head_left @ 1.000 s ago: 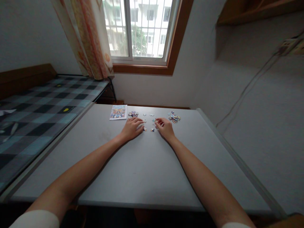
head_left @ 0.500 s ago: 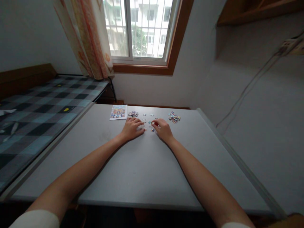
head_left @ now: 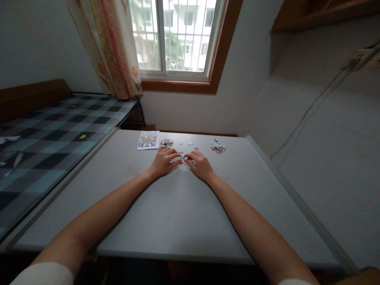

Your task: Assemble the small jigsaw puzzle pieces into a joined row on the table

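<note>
My left hand rests on the table, its thumb and index finger close together at a small jigsaw puzzle piece. Just to the right, my right hand pinches another puzzle piece between thumb and fingertips, bringing it right beside the left fingertips. Whether the two pieces touch I cannot tell. Beyond the hands lie loose pieces: one by the left fingers, one behind the right hand, and two farther back, a left one and a right one.
A heap of puzzle pieces lies behind my left hand, and a second heap sits at the right. A printed picture sheet is at the back left of the grey table. A bed adjoins the left side.
My right hand has moved a little left and nearer with its puzzle piece, up to the left fingertips. My left hand stays in place, its thumb and index finger closer together.
</note>
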Demonstrator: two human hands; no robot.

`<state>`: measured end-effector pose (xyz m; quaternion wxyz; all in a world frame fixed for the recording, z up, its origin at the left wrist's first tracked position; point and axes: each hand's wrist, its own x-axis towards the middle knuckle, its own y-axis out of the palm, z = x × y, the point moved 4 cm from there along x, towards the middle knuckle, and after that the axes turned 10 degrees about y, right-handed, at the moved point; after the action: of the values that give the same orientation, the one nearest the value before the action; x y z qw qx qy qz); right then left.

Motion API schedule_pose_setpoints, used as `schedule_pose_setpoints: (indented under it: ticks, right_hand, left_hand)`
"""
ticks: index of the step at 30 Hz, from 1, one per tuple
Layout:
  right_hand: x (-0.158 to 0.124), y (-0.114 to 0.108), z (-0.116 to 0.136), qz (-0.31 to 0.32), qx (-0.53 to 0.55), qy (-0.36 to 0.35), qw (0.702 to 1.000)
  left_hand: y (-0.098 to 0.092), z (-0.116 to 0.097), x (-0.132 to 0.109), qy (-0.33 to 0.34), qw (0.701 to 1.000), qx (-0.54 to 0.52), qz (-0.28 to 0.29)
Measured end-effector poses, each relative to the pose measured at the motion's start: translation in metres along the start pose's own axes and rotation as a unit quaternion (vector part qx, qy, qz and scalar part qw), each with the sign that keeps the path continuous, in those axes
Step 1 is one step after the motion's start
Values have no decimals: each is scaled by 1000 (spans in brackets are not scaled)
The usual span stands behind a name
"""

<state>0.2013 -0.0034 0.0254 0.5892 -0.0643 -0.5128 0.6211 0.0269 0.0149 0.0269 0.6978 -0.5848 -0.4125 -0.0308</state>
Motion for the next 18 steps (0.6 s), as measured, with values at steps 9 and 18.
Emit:
schedule_pose_setpoints:
  ticks: [9, 18]
  right_hand:
    - [0, 4, -8, -19, 20, 8, 1000]
    - [-1, 4, -6, -8, 14, 12, 1000]
  left_hand:
    - [0, 1, -1, -3, 1000, 16, 5]
    - [-2, -1, 1, -7, 1000, 8, 3]
